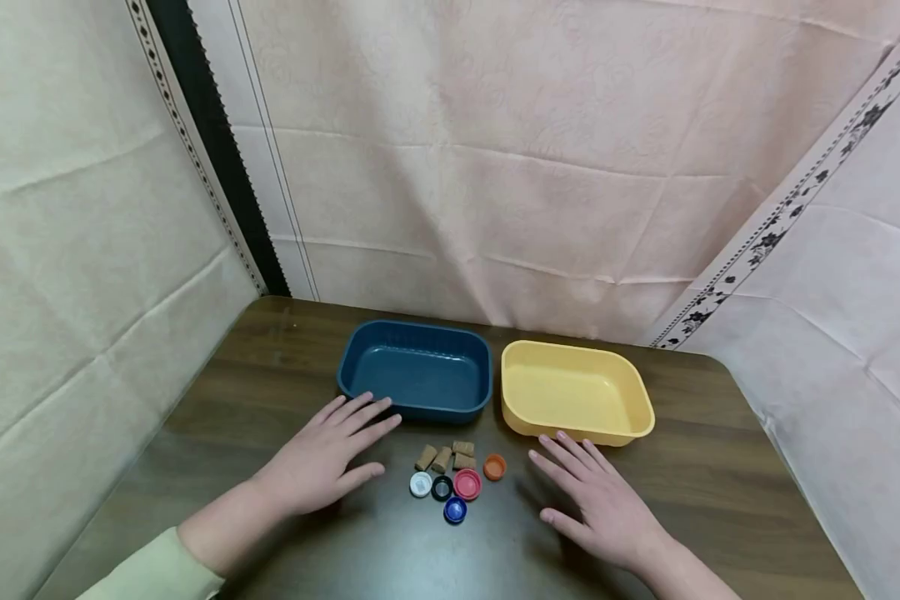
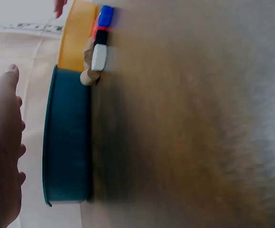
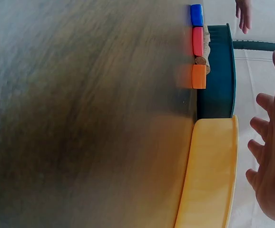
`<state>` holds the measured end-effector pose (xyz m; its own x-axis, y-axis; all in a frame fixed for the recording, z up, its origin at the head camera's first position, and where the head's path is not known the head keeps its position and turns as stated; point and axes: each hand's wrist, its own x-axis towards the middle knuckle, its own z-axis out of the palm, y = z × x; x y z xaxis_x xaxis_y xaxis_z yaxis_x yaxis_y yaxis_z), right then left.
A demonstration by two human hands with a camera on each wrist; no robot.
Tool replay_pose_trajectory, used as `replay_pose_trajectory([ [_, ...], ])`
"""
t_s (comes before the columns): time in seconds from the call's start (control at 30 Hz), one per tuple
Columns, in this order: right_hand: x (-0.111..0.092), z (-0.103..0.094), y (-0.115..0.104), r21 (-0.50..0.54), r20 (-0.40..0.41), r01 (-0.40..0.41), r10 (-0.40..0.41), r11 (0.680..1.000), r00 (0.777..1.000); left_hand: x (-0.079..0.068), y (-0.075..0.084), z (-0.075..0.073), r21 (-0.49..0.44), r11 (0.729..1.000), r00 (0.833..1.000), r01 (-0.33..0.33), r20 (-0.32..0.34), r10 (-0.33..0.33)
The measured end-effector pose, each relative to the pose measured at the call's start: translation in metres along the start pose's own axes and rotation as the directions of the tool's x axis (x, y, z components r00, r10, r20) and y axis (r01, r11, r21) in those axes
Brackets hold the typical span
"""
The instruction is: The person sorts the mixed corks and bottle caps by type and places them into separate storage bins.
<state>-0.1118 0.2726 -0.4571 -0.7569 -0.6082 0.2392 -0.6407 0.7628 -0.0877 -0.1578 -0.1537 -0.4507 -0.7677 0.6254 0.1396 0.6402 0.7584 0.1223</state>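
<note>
Both hands hover over the table with fingers spread, holding nothing. My left hand (image 1: 322, 462) is in front of the dark blue tub (image 1: 423, 408), its fingertips overlapping the near rim in the head view. In front of the yellow tub (image 1: 570, 429) is my right hand (image 1: 600, 504). Between the hands lie several corks (image 1: 441, 459) and several bottle caps: white (image 1: 421, 484), black (image 1: 442, 487), pink-red (image 1: 467, 483), blue (image 1: 455, 510) and orange (image 1: 494, 467). The orange cap sits nearest my right hand. Both tubs look empty inside.
The brown wooden table (image 1: 285, 367) has rounded far corners. Pale cloth (image 1: 495, 167) hangs behind it and along both sides, with patterned borders at the corners. The two tubs stand side by side near the back edge, a narrow gap between them.
</note>
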Motion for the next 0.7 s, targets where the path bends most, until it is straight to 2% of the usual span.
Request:
replay_pose_trajectory([
  [0.23, 0.002, -0.001, 0.000, 0.010, -0.007, 0.012, -0.012, 1.000, 1.000, 0.008, -0.009, -0.004, -0.004, 0.998, 0.997, 0.057, -0.056, -0.057],
  [0.4, 0.008, -0.001, 0.001, 0.058, -0.014, 0.008, -0.007, 0.998, 1.000, 0.015, -0.017, -0.008, -0.008, 0.995, 0.990, 0.102, -0.102, -0.102],
  [0.7, 0.022, 0.003, -0.009, 0.156, 0.067, -0.120, 0.110, 0.980, 0.992, 0.025, -0.029, -0.009, -0.100, 0.971, 0.966, 0.219, -0.120, -0.230],
])
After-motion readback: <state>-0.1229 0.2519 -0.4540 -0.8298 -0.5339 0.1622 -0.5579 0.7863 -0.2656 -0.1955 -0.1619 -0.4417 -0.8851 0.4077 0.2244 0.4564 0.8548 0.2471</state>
